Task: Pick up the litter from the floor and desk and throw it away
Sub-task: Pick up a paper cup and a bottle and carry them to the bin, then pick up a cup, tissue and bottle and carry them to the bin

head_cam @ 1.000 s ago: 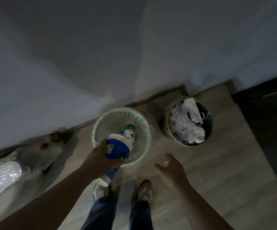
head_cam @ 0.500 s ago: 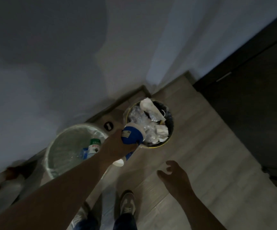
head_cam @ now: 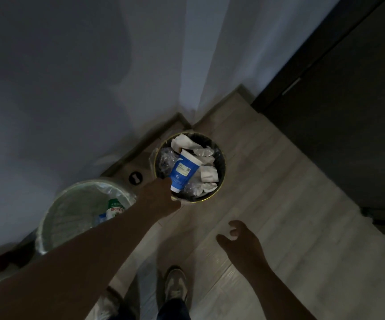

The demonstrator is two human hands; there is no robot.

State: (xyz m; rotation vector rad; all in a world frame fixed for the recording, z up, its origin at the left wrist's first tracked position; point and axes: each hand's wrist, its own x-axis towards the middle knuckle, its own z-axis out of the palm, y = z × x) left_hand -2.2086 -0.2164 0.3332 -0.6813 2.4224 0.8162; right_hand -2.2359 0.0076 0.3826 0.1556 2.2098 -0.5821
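**Head view.** The blue cup (head_cam: 183, 172) is lying on its side on top of the crumpled paper (head_cam: 209, 173) and clear plastic heaped in the small dark bin (head_cam: 206, 199). Its wide end is pointing toward the wall and its narrow end toward the near rim. The left hand (head_cam: 159, 197) is reaching to that near rim, right beside the cup's narrow end. The back of the hand is hiding the fingers, so I cannot tell whether they are gripping the cup or letting it go. The right hand (head_cam: 240, 243) is hanging over the wooden floor (head_cam: 279, 204), fingers loosely curled and holding nothing.

**Assessment.** The bin is looking full, and the cup is riding high on what is probably a springy heap. Good practice here means:
- letting go only once the cup is sitting inside the rim;
- pressing it down lightly if it is rocking;
- drawing the hand clear without dragging paper out.

The clear-lined bin (head_cam: 55, 211) alongside, holding a green-capped bottle (head_cam: 115, 207), is offering more room.
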